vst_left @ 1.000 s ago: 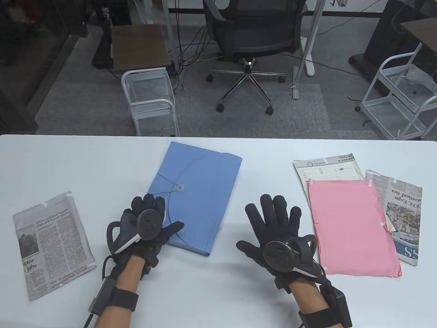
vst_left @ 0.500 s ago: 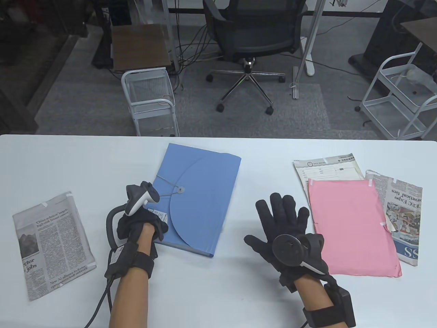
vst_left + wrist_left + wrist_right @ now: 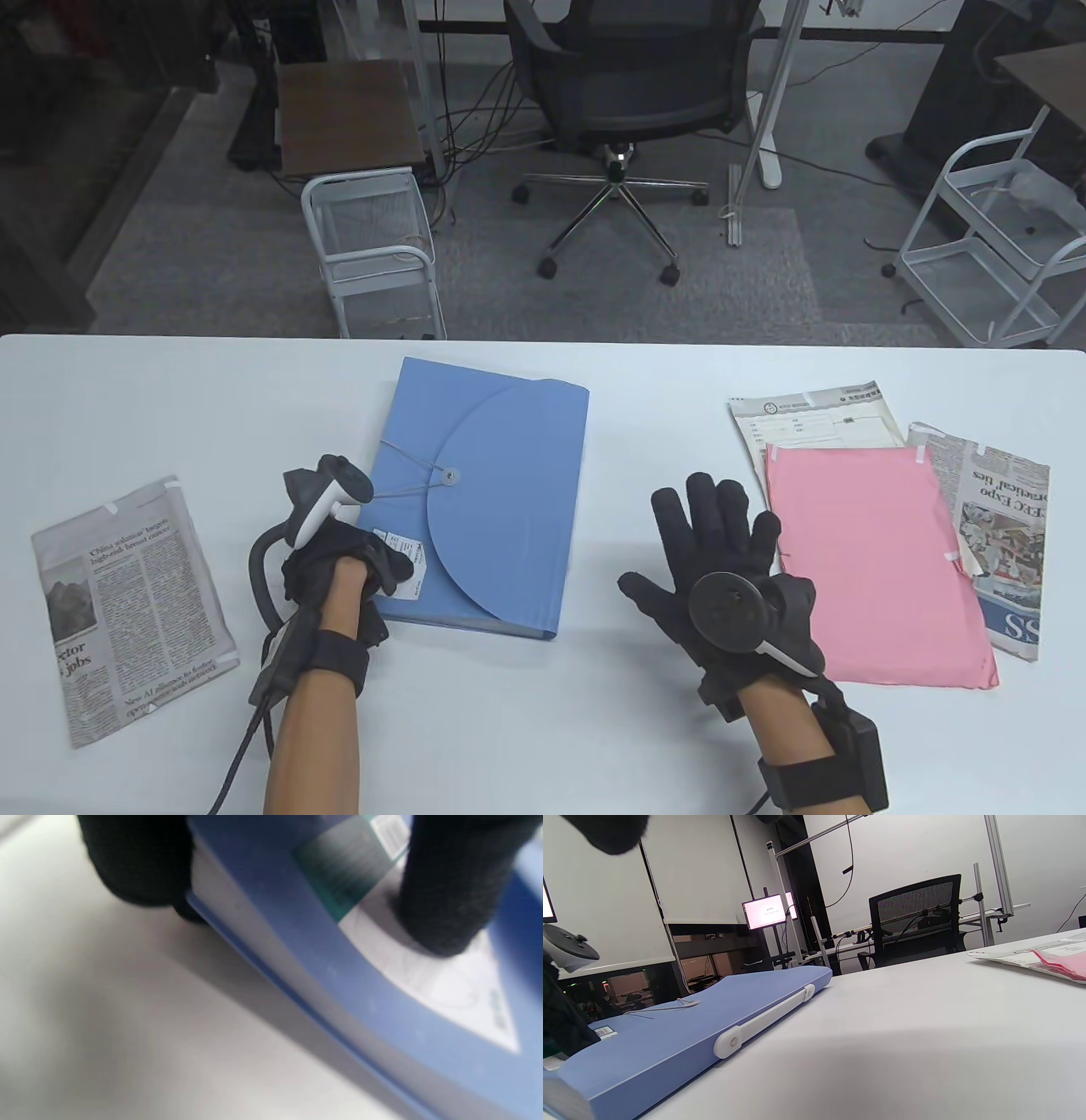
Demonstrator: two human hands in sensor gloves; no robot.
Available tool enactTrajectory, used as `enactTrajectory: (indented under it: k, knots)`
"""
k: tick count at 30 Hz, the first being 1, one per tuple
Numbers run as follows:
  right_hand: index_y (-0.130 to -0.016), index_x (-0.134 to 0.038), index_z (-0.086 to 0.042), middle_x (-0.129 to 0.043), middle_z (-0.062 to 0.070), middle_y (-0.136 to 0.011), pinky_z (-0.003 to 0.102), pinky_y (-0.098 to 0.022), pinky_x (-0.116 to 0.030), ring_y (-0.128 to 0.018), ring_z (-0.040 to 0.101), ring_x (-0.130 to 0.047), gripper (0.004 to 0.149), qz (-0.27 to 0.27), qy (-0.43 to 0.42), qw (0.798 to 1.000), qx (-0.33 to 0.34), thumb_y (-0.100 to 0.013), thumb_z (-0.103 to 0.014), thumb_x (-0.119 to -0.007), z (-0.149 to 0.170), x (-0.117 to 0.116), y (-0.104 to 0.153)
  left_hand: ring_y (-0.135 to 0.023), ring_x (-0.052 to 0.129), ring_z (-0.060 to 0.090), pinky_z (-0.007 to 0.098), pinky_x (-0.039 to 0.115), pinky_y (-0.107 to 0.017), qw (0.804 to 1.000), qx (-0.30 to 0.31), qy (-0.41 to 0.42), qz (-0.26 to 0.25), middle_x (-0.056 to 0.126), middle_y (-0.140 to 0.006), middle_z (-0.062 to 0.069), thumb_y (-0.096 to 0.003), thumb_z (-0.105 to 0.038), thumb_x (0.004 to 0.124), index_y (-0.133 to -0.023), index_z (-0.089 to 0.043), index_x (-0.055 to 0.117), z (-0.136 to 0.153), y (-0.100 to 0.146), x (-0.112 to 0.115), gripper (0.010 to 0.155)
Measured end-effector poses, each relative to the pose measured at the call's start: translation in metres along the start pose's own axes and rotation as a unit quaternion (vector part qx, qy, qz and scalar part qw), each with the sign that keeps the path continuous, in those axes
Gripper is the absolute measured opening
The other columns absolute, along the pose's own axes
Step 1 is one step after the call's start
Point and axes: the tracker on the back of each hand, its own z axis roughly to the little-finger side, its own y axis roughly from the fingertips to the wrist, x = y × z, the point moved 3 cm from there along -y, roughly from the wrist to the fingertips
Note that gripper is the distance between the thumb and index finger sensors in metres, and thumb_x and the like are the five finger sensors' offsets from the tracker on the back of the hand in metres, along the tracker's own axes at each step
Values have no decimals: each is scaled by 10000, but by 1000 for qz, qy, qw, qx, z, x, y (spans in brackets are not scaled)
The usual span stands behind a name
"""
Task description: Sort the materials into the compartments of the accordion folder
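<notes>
Blue accordion folder [image 3: 488, 501] lies shut near the tabletop's middle, elastic cord looped on its flap button. L hand [image 3: 339, 560] grips the folder's near-left corner, thumb [image 3: 449, 899] on top by the white label, other fingers curled under the edge. R hand [image 3: 721, 560] hovers flat, fingers spread, holding nothing, btwn folder and pink sheet [image 3: 874, 560]; the sheet, a printed form [image 3: 814, 420] and a newspaper [image 3: 1005, 543] lie toward the right edge, another newspaper [image 3: 127, 607] near the left edge.

An office or lab workroom

A mesh office chair [image 3: 632, 76] stands on grey carpet beyond the white table [image 3: 543, 722], with white wire trolleys [image 3: 373, 255], trailing cables and lit monitors [image 3: 765, 912] on stands
</notes>
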Motion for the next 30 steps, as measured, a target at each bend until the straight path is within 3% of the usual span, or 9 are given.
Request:
enactTrajectory:
  k: [3,7,13,18,22,30]
  knots:
    - [-1179,-250,-218,-167,260,-1236,848,-647,-195,-1085,578,-161,877,8,-6,1000,-7,-542,-727,-575,4,5,0,-565,1040,164,333,931,-396,993,60,103,2,864,-901,27,-573,-524,815,-907,-266,751,8,18,-3,427]
    - [-1179,-250,-220,-166,262,-1236,848,-647,-195,-1086,579,-163,873,23,-14,1000,-16,-544,-726,-572,8,16,2,-368,1095,153,230,951,-186,948,157,271,-50,949,-765,2,-604,-453,766,-889,-222,763,15,46,-6,367]
    - [-1180,-249,-218,-169,263,-1237,848,-647,-195,-1086,580,-164,869,57,-27,998,-27,-548,-724,-565,16,37,4,-313,1124,151,194,963,-127,899,222,372,-60,956,-753,24,-620,-426,730,-885,-176,762,22,85,5,366]
    - [-1181,-249,-217,-168,266,-1237,848,-647,-196,-1085,584,-163,866,78,-40,996,-37,-551,-721,-564,23,49,8,-312,1125,165,200,969,-126,888,267,366,-81,945,-754,51,-625,-407,704,-888,-142,749,14,112,22,376]
    - [-1181,-250,-217,-170,266,-1237,848,-647,-196,-1085,584,-164,864,76,-37,996,-39,-552,-720,-563,25,49,10,-306,1129,174,205,973,-124,876,290,380,-66,939,-754,70,-628,-393,690,-888,-121,741,1,123,43,380]
    - [-1182,-246,-216,-167,268,-1236,849,-646,-199,-1085,585,-165,865,75,-39,996,-40,-553,-720,-561,26,49,10,-324,1140,205,227,991,-139,888,291,356,-25,923,-771,94,-633,-390,653,-901,-96,720,-14,125,76,403]
